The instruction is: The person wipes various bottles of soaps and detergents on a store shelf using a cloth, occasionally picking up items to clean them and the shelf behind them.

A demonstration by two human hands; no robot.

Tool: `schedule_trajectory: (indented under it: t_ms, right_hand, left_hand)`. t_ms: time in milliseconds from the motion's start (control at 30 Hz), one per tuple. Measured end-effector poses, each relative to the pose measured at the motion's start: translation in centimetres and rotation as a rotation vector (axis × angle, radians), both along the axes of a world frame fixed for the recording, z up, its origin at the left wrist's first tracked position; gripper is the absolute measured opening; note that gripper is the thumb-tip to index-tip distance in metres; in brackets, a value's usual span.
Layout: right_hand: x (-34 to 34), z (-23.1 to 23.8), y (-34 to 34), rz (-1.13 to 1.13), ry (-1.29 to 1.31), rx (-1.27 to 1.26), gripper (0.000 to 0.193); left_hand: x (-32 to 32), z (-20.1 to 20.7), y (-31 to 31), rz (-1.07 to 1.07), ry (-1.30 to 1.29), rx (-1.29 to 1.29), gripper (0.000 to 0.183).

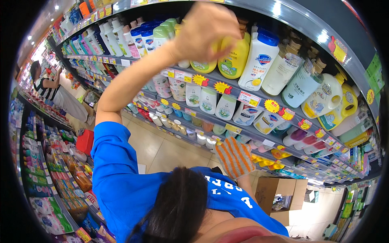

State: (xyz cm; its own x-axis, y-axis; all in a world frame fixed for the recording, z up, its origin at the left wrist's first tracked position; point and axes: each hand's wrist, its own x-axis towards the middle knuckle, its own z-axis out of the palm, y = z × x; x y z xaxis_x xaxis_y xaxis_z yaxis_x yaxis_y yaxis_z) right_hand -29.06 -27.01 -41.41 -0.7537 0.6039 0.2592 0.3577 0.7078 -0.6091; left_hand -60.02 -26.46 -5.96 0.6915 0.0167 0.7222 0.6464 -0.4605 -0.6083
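Note:
My left hand (pixel 208 30) is raised in front of the upper shelf, blurred by motion, with its fingers curled toward the bottles. It is nearest to a yellow bottle (pixel 233 60) with a green cartoon figure and overlaps part of it. Whether it touches the bottle cannot be made out. Lower down, in front of my body, a cloth (pixel 234 157) with orange and grey stripes covers my right hand, whose fingers are hidden; the wrist (pixel 244 181) shows below it. Right of the yellow bottle stands a white bottle with a blue cap (pixel 259 60).
Shelves with price tags (pixel 249 98) curve across the front, packed with bottles. An open cardboard box (pixel 279 194) sits on the floor at the right. Packaged goods (pixel 44 178) fill a shelf at the left. Another person (pixel 48 87) stands in the aisle at far left.

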Motion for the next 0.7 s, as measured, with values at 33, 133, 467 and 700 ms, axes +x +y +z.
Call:
schedule_trajectory:
  t_ms: [33, 133, 467, 700]
  right_hand:
    - [0.0, 0.2, -0.1, 0.006, 0.005, 0.004, 0.053]
    - [0.7, 0.2, -1.0, -0.012, 0.006, 0.006, 0.053]
    - [4.7, -1.0, -2.8, -0.13, -0.056, -0.004, 0.053]
    - [5.0, -0.7, -3.1, -0.121, -0.053, 0.002, 0.054]
  left_hand:
    - [0.4, -2.5, 0.7, 0.006, -0.008, -0.082, 0.029]
    - [0.7, -4.3, 3.1, 0.208, -0.256, -0.162, 0.033]
    - [0.1, -2.9, 9.5, 0.524, -0.602, -0.733, 0.04]
    - [-1.3, -2.8, 10.8, 0.597, -0.499, -0.766, 0.045]
